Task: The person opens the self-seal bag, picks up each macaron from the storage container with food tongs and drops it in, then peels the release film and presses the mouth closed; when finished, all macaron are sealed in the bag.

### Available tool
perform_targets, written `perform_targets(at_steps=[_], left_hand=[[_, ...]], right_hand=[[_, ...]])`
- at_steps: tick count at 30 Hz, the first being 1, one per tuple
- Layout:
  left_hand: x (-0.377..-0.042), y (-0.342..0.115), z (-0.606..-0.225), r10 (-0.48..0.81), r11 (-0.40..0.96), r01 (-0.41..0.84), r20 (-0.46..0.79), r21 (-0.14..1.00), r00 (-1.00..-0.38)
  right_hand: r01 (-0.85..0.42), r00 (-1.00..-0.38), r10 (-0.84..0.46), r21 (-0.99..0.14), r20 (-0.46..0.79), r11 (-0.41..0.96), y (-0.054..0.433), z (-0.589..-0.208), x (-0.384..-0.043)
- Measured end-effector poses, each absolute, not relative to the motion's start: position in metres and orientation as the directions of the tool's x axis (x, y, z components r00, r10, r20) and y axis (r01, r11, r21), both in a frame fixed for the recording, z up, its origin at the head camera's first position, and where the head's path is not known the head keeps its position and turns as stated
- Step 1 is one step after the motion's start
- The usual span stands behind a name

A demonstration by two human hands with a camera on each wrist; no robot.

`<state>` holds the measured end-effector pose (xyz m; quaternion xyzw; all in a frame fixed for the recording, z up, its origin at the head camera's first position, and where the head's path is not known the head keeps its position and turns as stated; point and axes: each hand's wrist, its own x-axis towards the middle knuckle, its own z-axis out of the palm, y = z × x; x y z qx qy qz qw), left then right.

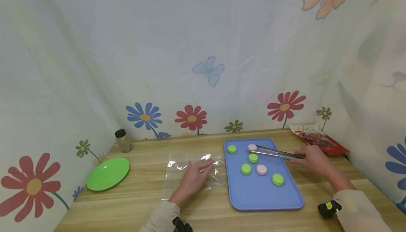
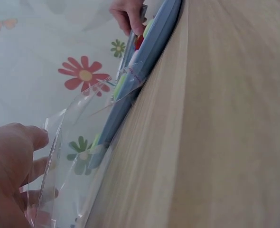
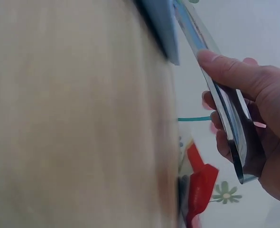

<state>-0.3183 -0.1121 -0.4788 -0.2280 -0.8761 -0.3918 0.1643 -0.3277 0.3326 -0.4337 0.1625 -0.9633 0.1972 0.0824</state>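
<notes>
My right hand (image 1: pixel 312 158) grips metal tongs (image 1: pixel 276 152), thumb on one arm and fingers round the other in the right wrist view. Their tips lie on either side of a pink macaron (image 1: pixel 252 148) near the far edge of the blue tray (image 1: pixel 253 196). A second pink macaron (image 1: pixel 261 170) and several green macarons (image 1: pixel 277 179) lie spread over the tray. Left of the tray, my left hand (image 1: pixel 194 177) holds a clear plastic bag (image 1: pixel 177 165) by its edge between thumb and fingers. In the left wrist view, the raised film (image 2: pixel 90 118) overlaps the tray.
A green plate (image 1: pixel 108 174) sits at the left of the wooden table (image 1: pixel 142 189). Behind it stands a small jar with a black lid (image 1: pixel 123 141). A red and white packet (image 1: pixel 320 139) lies at the back right. Flower-printed cloth (image 1: pixel 158 48) encloses the table.
</notes>
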Motion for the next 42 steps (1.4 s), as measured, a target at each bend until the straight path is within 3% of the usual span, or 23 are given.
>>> perform_targets(at_steps=[8,12,21,34,42], left_hand=[[-0.318,-0.113,-0.476,0.273,0.587,0.513,0.444,0.626,-0.854],[-0.321,-0.112,-0.476,0.277,0.547,0.550,0.484,0.631,-0.830],[-0.316,-0.112,-0.472,0.302,0.619,0.531,0.448,0.579,-0.841],[-0.319,-0.112,-0.472,0.310,0.571,0.561,0.475,0.600,-0.824],[-0.318,-0.110,-0.472,0.303,0.608,0.560,0.487,0.563,-0.819]], right_hand=[[-0.429,-0.901,-0.364,-0.366,0.236,0.826,0.295,-0.408,-0.316],[-0.481,-0.876,-0.431,-0.339,0.217,0.808,0.267,-0.400,-0.309],[-0.585,-0.810,-0.557,-0.334,0.184,0.739,0.221,-0.408,-0.308],[-0.656,-0.755,-0.601,-0.304,0.262,0.691,0.158,-0.405,-0.320],[-0.667,-0.745,-0.609,-0.298,0.272,0.683,0.143,-0.405,-0.323]])
